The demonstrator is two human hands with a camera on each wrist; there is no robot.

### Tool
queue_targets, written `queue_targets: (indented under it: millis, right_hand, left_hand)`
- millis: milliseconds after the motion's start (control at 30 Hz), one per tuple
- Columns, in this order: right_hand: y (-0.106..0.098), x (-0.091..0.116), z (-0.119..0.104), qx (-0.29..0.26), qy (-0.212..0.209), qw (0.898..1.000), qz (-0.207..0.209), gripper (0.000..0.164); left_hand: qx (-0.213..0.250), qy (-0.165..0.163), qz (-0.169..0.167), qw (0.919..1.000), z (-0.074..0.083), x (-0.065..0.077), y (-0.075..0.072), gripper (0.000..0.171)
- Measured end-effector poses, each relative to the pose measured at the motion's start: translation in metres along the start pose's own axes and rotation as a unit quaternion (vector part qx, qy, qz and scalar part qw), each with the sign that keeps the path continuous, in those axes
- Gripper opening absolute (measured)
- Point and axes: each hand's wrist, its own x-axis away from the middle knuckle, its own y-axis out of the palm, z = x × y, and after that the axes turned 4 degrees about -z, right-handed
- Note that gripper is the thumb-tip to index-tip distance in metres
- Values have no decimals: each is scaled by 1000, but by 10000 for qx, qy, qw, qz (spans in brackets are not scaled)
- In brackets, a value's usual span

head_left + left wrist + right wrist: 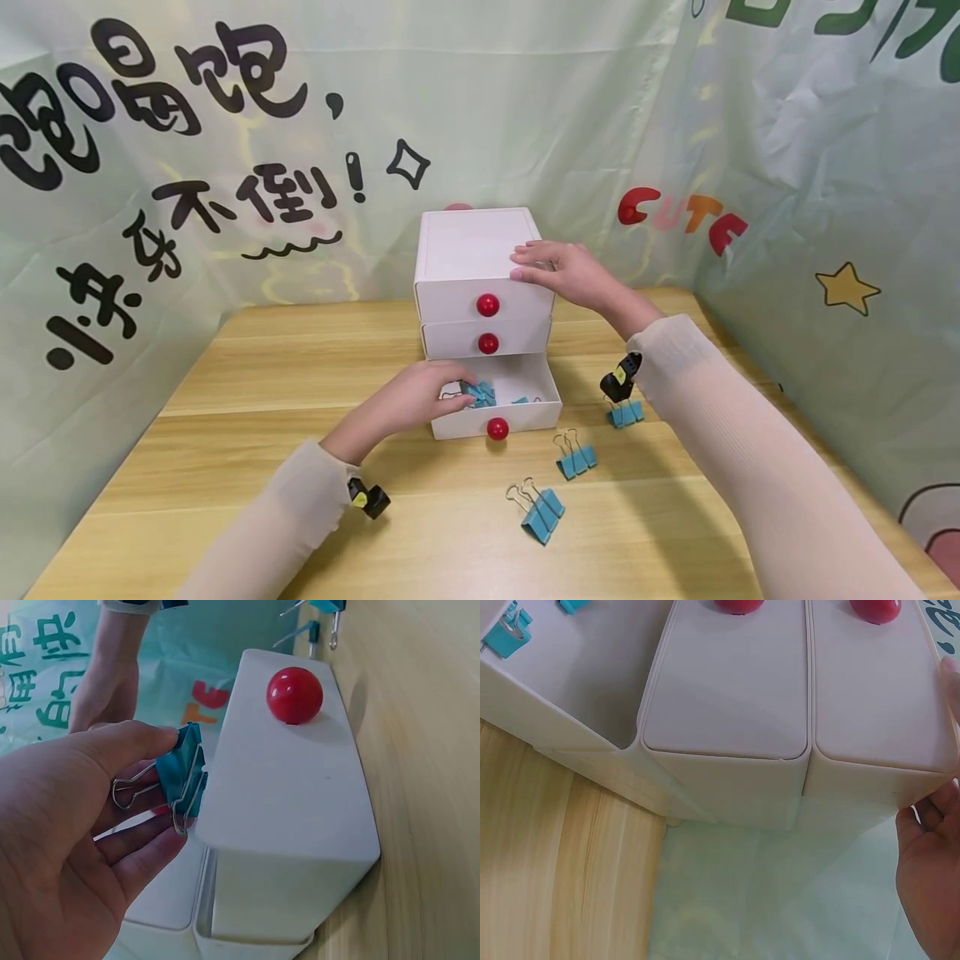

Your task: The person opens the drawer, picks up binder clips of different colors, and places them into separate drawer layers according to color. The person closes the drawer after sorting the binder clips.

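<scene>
My left hand (408,406) pinches a blue binder clip (178,766) between thumb and fingers, at the left side of the pulled-out bottom drawer (467,427). The clip's silver wire handles show in the left wrist view. Other blue binder clips (508,634) lie inside that drawer. The drawer belongs to a small white chest (476,242) with red round knobs; its upper two drawers are pushed in. My right hand (573,271) rests on the chest's top right edge, fingers on the top and side.
On the wooden table (300,367), a blue binder clip (543,515) lies in front of the drawer, a second clip (576,457) to its right, and a third clip (625,414) by my right sleeve. A printed cloth (480,100) hangs behind the table.
</scene>
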Motion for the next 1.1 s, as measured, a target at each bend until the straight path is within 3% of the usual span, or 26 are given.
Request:
queue_targets:
  millis: [400,733,900,1100]
  right_hand:
    - [0,0,0,-63,-48,10000,27,61]
    - [1,2,0,-155,-39,9999,16,59]
    - [0,2,-1,-157,-94,9998,48,58]
    - [1,0,1,-134,-122,9998,46,57]
  left_hand:
    - [-215,238,-261,9991,1,-28,10,21]
    - [-551,422,-543,9961,9,-46,19,28]
    - [-696,443,-443,9956,13,-49,19,28]
    - [-470,401,-348,9975,21,-41,15,29]
